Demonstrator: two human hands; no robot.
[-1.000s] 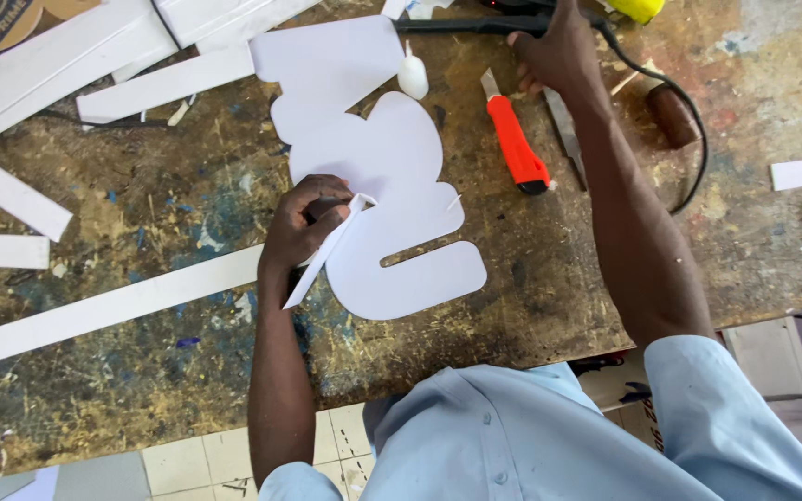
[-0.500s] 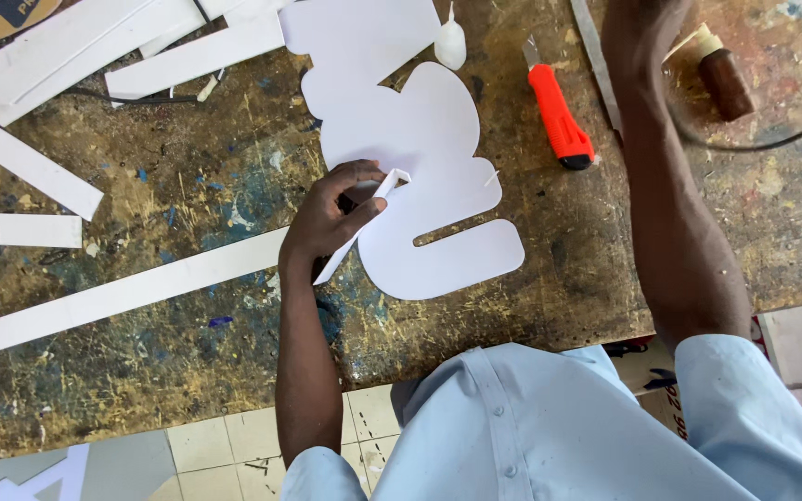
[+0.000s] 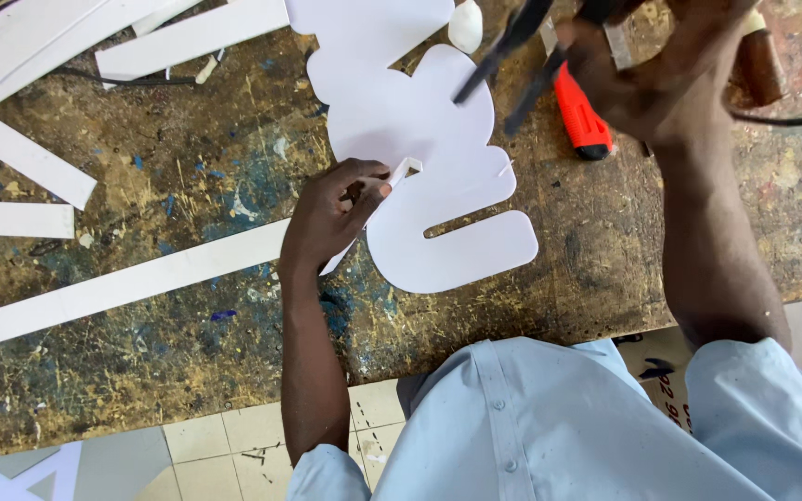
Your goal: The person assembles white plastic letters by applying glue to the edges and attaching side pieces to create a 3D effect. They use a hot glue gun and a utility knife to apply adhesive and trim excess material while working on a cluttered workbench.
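- The left hand rests on the near-left edge of a white cut-out shape, a curvy flat sheet lying on the worn, paint-stained workbench. Pressing there pins the sheet, so it probably cannot slide.
- The thumb and fingers of that hand pinch a narrow white strip and stand it on edge against the shape's outline; the grip is nearly closed, with only the strip's thickness between the fingertips. Held this way, the strip appears to follow the curved border of the cut-out.
- The right hand is raised above the far-right part of the bench, fingers wrapped tightly around a dark tool whose two prongs point down toward the far half of the white shape. The tool is blurred, so its kind cannot be told.
- An orange utility knife lies on the bench just under the right hand, beside the shape's right edge, within easy reach.
- A brown-handled tool with a black cord sits at the far right.
- A small white bottle-like thing sits at the far edge, touching the shape.
- Long white offcut strips lie across the left of the bench, well apart from the hands, seemingly kept as stock.
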